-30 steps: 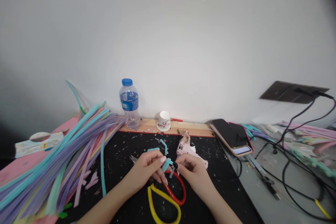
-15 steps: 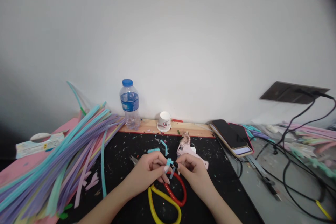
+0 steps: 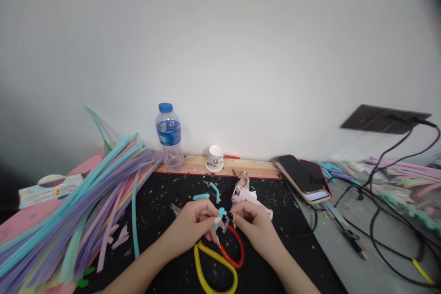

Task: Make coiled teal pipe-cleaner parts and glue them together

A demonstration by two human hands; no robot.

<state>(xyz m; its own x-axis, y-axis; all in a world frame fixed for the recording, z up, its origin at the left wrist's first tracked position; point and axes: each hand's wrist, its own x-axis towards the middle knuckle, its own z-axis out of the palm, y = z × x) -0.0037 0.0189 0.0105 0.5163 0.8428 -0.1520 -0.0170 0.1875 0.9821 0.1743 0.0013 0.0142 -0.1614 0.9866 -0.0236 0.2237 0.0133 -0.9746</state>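
Note:
My left hand (image 3: 199, 223) pinches a small turquoise pipe cleaner piece (image 3: 220, 215) over the black mat. Close on its right, my right hand (image 3: 251, 220) has its fingertips closed on a small black piece (image 3: 229, 216), which meets the turquoise one. A short translucent strip (image 3: 226, 226) hangs down between the hands; which piece it belongs to I cannot tell. Below lie scissors with one red handle (image 3: 237, 264) and one yellow handle (image 3: 231, 287). Just beyond the hands are loose turquoise pieces (image 3: 215, 192) and a pale pink glue gun (image 3: 245, 195).
Pastel pipe cleaners (image 3: 93, 206) cover the left side. A water bottle (image 3: 168, 140) and a paper cup (image 3: 215, 158) stand along the wall. At the right lie phones (image 3: 301, 175), black cables (image 3: 374, 220) and more pipe cleaners (image 3: 409, 170).
The turquoise piece is tilted slightly differently between my fingers. Both hands keep nearly the same place, and the whole view has shifted a little.

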